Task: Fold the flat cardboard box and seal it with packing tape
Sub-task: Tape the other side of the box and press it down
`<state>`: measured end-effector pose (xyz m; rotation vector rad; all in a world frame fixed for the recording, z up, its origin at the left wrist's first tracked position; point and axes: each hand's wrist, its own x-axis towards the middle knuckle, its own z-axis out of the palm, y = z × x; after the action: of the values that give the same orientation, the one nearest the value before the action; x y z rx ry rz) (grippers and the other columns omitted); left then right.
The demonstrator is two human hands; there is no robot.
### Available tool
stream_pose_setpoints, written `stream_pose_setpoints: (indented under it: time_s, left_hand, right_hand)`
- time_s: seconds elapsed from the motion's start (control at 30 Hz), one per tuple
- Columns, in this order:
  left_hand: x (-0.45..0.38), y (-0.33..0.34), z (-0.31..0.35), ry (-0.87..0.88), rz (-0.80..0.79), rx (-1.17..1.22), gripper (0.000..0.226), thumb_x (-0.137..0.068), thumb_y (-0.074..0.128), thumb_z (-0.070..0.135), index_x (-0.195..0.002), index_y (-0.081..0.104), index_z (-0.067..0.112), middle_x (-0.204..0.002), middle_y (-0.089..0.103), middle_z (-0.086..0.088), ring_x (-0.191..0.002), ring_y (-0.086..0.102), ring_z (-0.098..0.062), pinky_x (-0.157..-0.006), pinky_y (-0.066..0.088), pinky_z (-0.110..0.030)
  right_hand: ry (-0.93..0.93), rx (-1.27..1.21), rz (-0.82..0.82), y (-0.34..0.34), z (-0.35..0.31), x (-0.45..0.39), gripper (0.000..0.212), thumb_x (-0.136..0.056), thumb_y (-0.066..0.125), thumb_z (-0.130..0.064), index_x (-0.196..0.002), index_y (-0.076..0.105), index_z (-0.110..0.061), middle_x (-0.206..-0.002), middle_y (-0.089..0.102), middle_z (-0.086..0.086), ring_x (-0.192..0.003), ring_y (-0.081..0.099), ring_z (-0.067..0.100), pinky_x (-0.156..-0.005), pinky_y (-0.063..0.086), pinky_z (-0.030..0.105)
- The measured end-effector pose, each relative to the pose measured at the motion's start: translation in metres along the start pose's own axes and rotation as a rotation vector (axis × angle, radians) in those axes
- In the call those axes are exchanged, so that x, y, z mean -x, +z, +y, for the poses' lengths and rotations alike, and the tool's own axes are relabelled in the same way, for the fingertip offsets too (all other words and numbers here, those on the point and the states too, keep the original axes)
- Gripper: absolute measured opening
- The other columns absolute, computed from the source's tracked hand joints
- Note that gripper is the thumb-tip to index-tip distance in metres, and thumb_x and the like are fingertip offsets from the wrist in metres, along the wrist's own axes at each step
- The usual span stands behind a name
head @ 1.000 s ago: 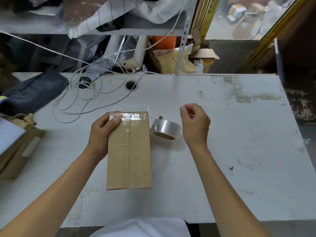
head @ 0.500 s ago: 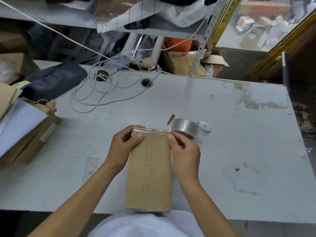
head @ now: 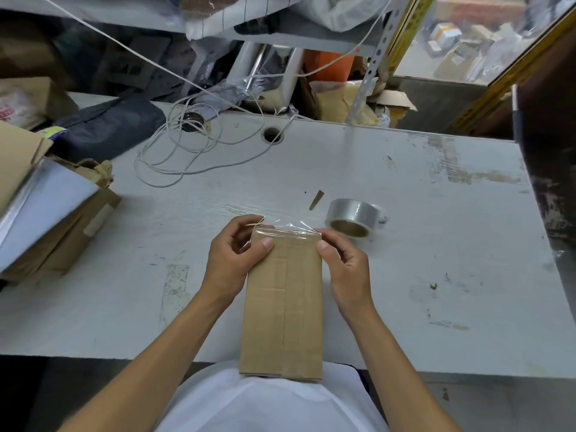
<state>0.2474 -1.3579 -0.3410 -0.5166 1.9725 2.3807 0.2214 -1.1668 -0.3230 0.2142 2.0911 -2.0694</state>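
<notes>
A brown cardboard box (head: 282, 310), narrow and long, is held over the near table edge with its centre seam facing up. A strip of clear tape (head: 285, 229) lies across its far end, with loose ends sticking out on both sides. My left hand (head: 232, 254) grips the far left corner, thumb on top. My right hand (head: 346, 266) grips the far right corner, thumb pressing near the tape. The roll of clear packing tape (head: 352, 217) lies on the table just beyond my right hand.
The grey table (head: 420, 275) carries a coiled white cable (head: 187, 157) at the back left, a dark cloth (head: 109, 126), and a stack of flat cardboard and a white sheet (head: 43, 207) at the left. A small cardboard scrap (head: 316, 199) lies near the roll.
My right hand came from beside the roll onto the box's far right corner. The box moved towards me and now overhangs the near table edge. The roll stayed on the table.
</notes>
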Motion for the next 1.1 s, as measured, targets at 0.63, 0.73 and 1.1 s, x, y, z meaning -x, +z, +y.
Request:
stream_pose_setpoints:
  time_s: [0.63, 0.73, 1.1]
  left_hand:
    - [0.006, 0.017, 0.022, 0.003, 0.053, -0.123, 0.029, -0.078, 0.079, 0.029, -0.074, 0.064, 0.005, -0.077, 0.067, -0.002, -0.073, 0.059, -0.013, -0.065, 0.050, -0.028]
    - [0.006, 0.022, 0.028, 0.007, 0.055, -0.136, 0.032, -0.077, 0.079, 0.029, -0.073, 0.061, 0.003, -0.074, 0.067, 0.002, -0.071, 0.057, -0.012, -0.064, 0.049, -0.027]
    - [-0.007, 0.034, 0.020, -0.228, 0.237, -0.050, 0.030, -0.085, 0.072, 0.015, -0.061, 0.058, 0.004, -0.077, 0.068, -0.021, -0.068, 0.062, -0.015, -0.066, 0.050, -0.034]
  right_hand:
    - [-0.018, 0.001, 0.001, 0.009, -0.007, 0.004, 0.019, -0.078, 0.074, -0.037, -0.077, 0.070, -0.018, -0.076, 0.068, -0.011, -0.070, 0.062, 0.001, -0.063, 0.048, 0.015]
    - [-0.027, -0.020, 0.025, 0.010, -0.013, 0.003, 0.014, -0.080, 0.076, -0.027, -0.068, 0.068, -0.023, -0.075, 0.068, -0.011, -0.069, 0.061, 0.004, -0.065, 0.050, 0.018]
    - [0.275, -0.199, 0.152, 0.021, -0.012, -0.006, 0.035, -0.085, 0.076, -0.015, -0.061, 0.051, -0.013, -0.073, 0.049, 0.012, -0.074, 0.045, 0.025, -0.072, 0.040, 0.038]
